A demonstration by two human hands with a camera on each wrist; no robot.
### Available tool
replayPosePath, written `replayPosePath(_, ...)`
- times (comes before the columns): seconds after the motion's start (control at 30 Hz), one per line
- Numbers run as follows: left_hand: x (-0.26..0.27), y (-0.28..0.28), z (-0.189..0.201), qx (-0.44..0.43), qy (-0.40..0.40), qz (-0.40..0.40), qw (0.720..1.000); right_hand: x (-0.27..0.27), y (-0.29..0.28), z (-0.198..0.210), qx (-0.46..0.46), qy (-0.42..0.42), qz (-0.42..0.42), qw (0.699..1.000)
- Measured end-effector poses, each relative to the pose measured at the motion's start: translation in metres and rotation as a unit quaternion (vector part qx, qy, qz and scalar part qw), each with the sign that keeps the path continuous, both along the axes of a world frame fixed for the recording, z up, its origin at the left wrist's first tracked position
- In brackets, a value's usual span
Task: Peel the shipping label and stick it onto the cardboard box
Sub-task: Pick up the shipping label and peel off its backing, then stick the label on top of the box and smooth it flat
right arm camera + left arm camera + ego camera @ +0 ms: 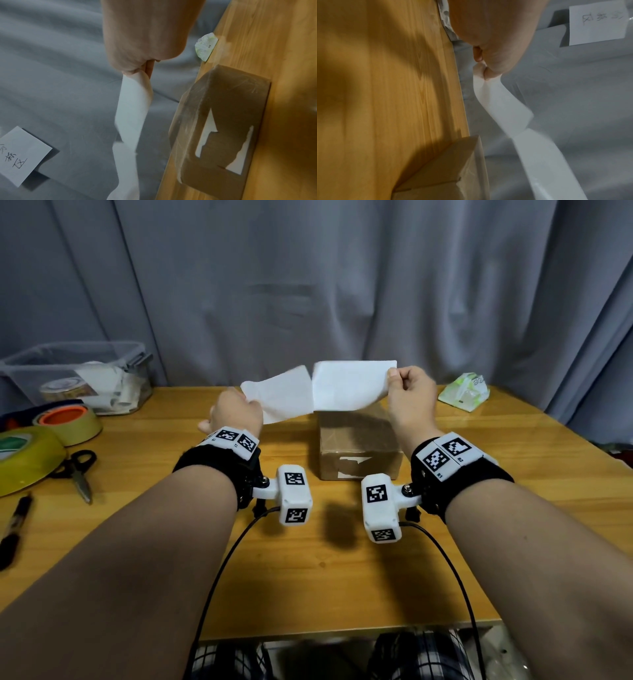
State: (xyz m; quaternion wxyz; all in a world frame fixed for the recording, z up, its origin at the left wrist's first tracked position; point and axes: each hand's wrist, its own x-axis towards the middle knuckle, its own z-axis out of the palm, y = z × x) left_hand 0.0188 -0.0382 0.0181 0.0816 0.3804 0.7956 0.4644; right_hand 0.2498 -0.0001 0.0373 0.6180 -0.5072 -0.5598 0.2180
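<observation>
A brown cardboard box (356,446) stands on the wooden table (325,570), with torn white label scraps on its near face. Above it two white sheets of the shipping label meet at one edge. My left hand (251,402) pinches the outer corner of the left sheet (281,397). My right hand (394,378) pinches the top corner of the right sheet (349,385). In the left wrist view the left hand (483,70) nips the sheet (501,105) over the box (450,169). In the right wrist view the right hand (137,71) holds its sheet (132,108) beside the box (223,121). Which sheet is the backing I cannot tell.
At the left stand a clear plastic bin (78,371), two tape rolls (68,419), scissors (77,470) and a black marker (13,529). A green-white packet (464,392) lies at the back right. A grey curtain with a handwritten note (597,23) hangs behind the table.
</observation>
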Motion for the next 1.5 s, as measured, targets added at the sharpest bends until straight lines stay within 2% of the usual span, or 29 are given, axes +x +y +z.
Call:
replayPosePath(0.13, -0.014, -0.010, -0.006, 0.005, -0.018, 0.027, 0.999, 0.014, -0.001, 0.004, -0.011, 0.061, -0.035, 0.997)
replayPosePath(0.2, -0.012, -0.016, -0.004, 0.014, 0.022, 0.019, 0.999, 0.016, -0.002, 0.008, -0.016, 0.069, -0.018, 0.997)
replayPosePath(0.3, 0.004, -0.019, 0.009, 0.037, 0.129, -0.021, 0.991, 0.007, -0.009, 0.014, -0.018, 0.062, 0.035, 0.997)
replayPosePath(0.37, 0.012, -0.019, 0.014, 0.028, 0.226, -0.052, 0.972, -0.001, -0.015, 0.018, -0.025, 0.061, 0.060, 0.996)
replayPosePath(0.47, 0.015, -0.022, 0.010, -0.025, 0.360, -0.118, 0.925, -0.007, -0.021, 0.022, -0.043, 0.069, 0.080, 0.993)
replayPosePath(0.53, 0.015, -0.024, 0.002, -0.063, 0.408, -0.158, 0.897, -0.009, -0.025, 0.022, -0.056, 0.064, 0.087, 0.993)
replayPosePath(0.6, 0.015, -0.027, -0.007, -0.106, 0.425, -0.177, 0.881, -0.011, -0.028, 0.019, -0.064, 0.049, 0.093, 0.992)
replayPosePath(0.73, 0.017, -0.031, -0.022, -0.184, 0.415, -0.203, 0.868, -0.012, -0.034, 0.012, -0.068, 0.013, 0.107, 0.992)
replayPosePath(0.83, 0.017, -0.032, -0.028, -0.266, 0.345, -0.231, 0.870, -0.014, -0.038, 0.002, -0.088, -0.007, 0.121, 0.989)
replayPosePath(0.9, 0.019, -0.031, -0.024, -0.285, 0.301, -0.241, 0.877, -0.016, -0.039, -0.001, -0.095, -0.014, 0.119, 0.988)
replayPosePath(0.93, 0.021, -0.030, -0.019, -0.262, 0.290, -0.238, 0.889, -0.017, -0.040, 0.000, -0.100, -0.014, 0.118, 0.988)
replayPosePath(1.03, 0.025, -0.025, 0.004, -0.101, 0.211, -0.276, 0.932, -0.019, -0.037, 0.006, -0.113, 0.005, 0.127, 0.985)
replayPosePath(1.13, 0.035, -0.020, 0.026, -0.004, 0.158, -0.359, 0.920, -0.021, -0.031, 0.013, -0.134, 0.013, 0.136, 0.981)
replayPosePath(1.2, 0.044, -0.019, 0.035, 0.007, 0.182, -0.375, 0.909, -0.022, -0.026, 0.017, -0.146, 0.008, 0.136, 0.980)
replayPosePath(1.33, 0.064, -0.007, 0.042, -0.009, 0.251, -0.339, 0.906, -0.023, -0.014, 0.027, -0.158, -0.041, 0.115, 0.980)
replayPosePath(1.43, 0.076, 0.006, 0.043, -0.012, 0.237, -0.329, 0.914, -0.019, -0.004, 0.032, -0.173, -0.064, 0.117, 0.976)
replayPosePath(1.5, 0.079, 0.013, 0.043, -0.004, 0.192, -0.351, 0.916, -0.014, 0.003, 0.034, -0.179, -0.074, 0.115, 0.974)
